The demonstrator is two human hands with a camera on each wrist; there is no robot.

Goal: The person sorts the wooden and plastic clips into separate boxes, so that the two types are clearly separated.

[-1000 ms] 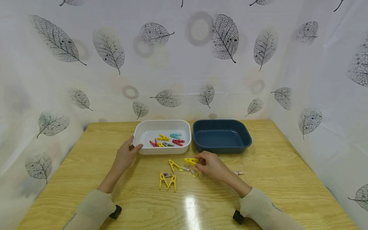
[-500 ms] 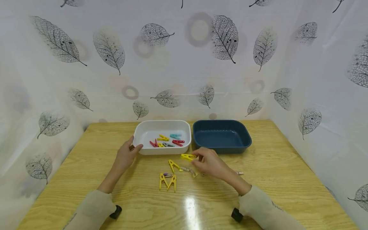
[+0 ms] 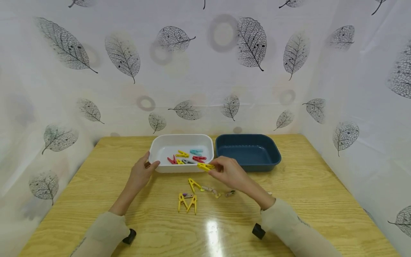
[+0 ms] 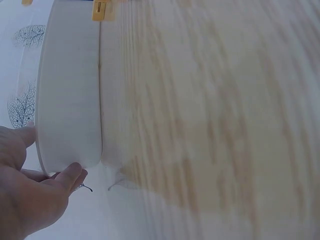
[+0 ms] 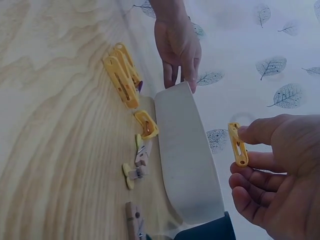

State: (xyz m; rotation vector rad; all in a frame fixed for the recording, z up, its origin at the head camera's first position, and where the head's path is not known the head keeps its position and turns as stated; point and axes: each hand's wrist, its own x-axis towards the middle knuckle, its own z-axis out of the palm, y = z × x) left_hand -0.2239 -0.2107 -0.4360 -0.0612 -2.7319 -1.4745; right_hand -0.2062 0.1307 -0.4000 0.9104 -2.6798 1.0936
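Note:
My right hand [image 3: 229, 172] pinches a yellow plastic clothespin [image 3: 204, 166] between thumb and fingertips, overlapping the front right rim of the white tray in the head view. The right wrist view shows the clothespin [image 5: 237, 145] at the fingertips, above the level of the tray rim. My left hand [image 3: 141, 172] grips the tray's front left corner; in the left wrist view the thumb lies on the tray's outer wall [image 4: 70, 90]. Inside the white tray [image 3: 176, 169] are red clothespins [image 3: 199, 159], yellow ones [image 3: 182, 154], a grey one [image 3: 188, 161] and a light blue one [image 3: 196, 152].
A dark blue tray [image 3: 247, 167] stands right beside the white one. On the wooden table in front lie yellow clothespins [image 3: 192, 204] and several small wooden clips [image 3: 230, 193], some with yellow ornaments. A leaf-print curtain [image 3: 199, 78] encloses the back and sides.
My right hand has lifted the yellow clothespin from near the tabletop and carried it up and left to the white tray's rim. The left hand has stayed on the tray corner.

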